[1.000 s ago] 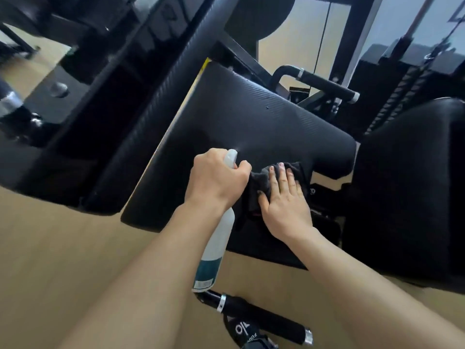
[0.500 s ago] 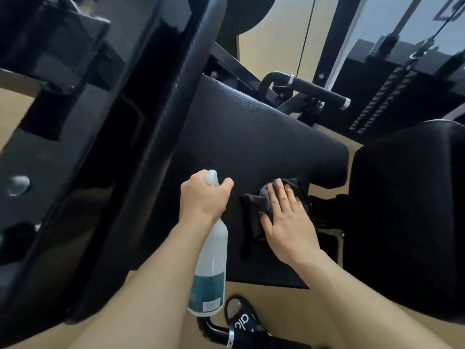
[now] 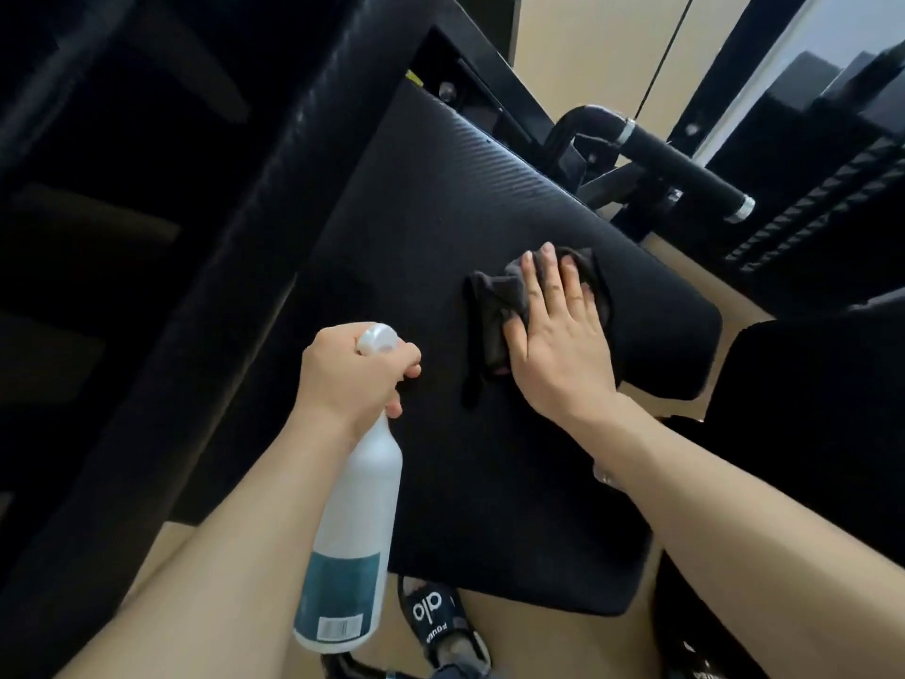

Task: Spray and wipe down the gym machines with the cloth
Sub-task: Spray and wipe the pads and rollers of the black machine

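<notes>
Left hand (image 3: 355,379): grip curled round the spray bottle (image 3: 350,541).
Right hand (image 3: 558,345): fingers flat, pressing the cloth (image 3: 494,306) on the seat pad (image 3: 440,227).

The pad (image 3: 440,227) lies bare ahead of and between the hands, and bare again below them toward its near edge. The cloth (image 3: 494,306), pressed flat under the right hand (image 3: 558,345), covers a patch near the pad's right edge. The left hand (image 3: 352,379) grips a bottle (image 3: 352,521) that hangs over the pad's left side. A padded bar (image 3: 235,296) walls the left. A handle (image 3: 685,169) stands beyond the far right corner. A second pad (image 3: 822,433) closes the right.
</notes>
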Motion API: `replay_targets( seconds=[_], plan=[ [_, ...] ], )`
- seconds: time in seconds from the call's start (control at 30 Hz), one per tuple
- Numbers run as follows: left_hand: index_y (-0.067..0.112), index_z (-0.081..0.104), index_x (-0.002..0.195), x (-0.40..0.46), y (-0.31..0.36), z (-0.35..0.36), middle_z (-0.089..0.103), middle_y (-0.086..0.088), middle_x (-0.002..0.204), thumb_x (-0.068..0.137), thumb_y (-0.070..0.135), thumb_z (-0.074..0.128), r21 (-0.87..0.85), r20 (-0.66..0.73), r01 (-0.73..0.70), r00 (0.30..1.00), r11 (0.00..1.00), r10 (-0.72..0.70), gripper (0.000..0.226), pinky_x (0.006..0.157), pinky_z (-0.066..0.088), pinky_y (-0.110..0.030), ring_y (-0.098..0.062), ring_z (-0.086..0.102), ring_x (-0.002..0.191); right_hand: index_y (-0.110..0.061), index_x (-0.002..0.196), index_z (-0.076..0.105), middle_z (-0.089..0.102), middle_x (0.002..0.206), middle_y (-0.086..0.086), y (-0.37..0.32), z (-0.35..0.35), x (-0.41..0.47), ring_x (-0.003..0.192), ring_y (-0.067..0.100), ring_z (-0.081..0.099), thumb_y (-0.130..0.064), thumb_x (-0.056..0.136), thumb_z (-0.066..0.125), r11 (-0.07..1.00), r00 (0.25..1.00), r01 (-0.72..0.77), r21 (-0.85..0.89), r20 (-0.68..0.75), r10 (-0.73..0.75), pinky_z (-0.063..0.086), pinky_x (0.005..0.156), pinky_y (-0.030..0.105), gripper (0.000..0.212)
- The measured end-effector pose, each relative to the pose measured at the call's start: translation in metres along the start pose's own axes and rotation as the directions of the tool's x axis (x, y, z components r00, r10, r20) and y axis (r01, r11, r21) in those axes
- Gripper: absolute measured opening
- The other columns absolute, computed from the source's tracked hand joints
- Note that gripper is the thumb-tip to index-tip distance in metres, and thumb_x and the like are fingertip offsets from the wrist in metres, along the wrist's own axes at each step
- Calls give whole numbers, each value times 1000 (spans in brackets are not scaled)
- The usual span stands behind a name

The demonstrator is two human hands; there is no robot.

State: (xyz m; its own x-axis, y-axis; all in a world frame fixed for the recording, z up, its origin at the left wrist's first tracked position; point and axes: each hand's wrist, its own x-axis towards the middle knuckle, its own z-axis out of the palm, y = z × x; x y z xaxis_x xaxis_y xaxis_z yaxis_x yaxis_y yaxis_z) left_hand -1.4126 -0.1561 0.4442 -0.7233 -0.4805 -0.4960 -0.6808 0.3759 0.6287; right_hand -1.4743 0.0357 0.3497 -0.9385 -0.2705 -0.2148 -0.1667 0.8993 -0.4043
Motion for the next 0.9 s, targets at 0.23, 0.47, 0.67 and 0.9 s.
replay_targets(
  seconds=[0.23, 0.47, 0.67, 0.9],
  plan=[
    [12, 75, 72, -12, -2, -2, 75, -15, 73, 86, 20, 72, 11, -14, 54, 998, 999, -53, 16, 69, 53, -32, -12, 60, 49, -20, 163, 0, -11, 170, 3, -21, -18, 66, 156, 22, -12, -44, 108, 19, 997, 998, -3, 78, -56, 7, -3, 128, 44, 63],
    [8, 79, 72, -25, -24, -12, 76, -14, 76, 87, 12, 68, -169, 83, 166, 985, 972, -153, 18, 78, 48, -37, -14, 55, 47, -18, 163, 5, -8, 170, 4, -40, 7, -6, 157, 22, -11, -43, 107, 26, 917, 921, 389, -85, 4, -390, 0, 128, 42, 64],
    [12, 80, 67, -20, -26, -14, 65, -33, 70, 87, 9, 68, -199, 117, 133, 987, 971, -111, 24, 68, 46, -31, -9, 53, 45, -12, 162, 18, 9, 170, 9, -60, -14, 65, 157, 25, 5, -40, 106, 33, 764, 778, 619, -182, 11, -628, 8, 128, 41, 64],
    [8, 80, 71, -18, -27, -13, 75, -18, 79, 88, 7, 66, -254, 116, 160, 984, 954, -135, 22, 65, 46, -33, -14, 47, 41, -17, 162, 22, 14, 170, 8, -132, -23, 129, 157, 28, 6, -42, 105, 20, 876, 876, 463, -131, -84, -475, 4, 128, 43, 62]
  ],
)
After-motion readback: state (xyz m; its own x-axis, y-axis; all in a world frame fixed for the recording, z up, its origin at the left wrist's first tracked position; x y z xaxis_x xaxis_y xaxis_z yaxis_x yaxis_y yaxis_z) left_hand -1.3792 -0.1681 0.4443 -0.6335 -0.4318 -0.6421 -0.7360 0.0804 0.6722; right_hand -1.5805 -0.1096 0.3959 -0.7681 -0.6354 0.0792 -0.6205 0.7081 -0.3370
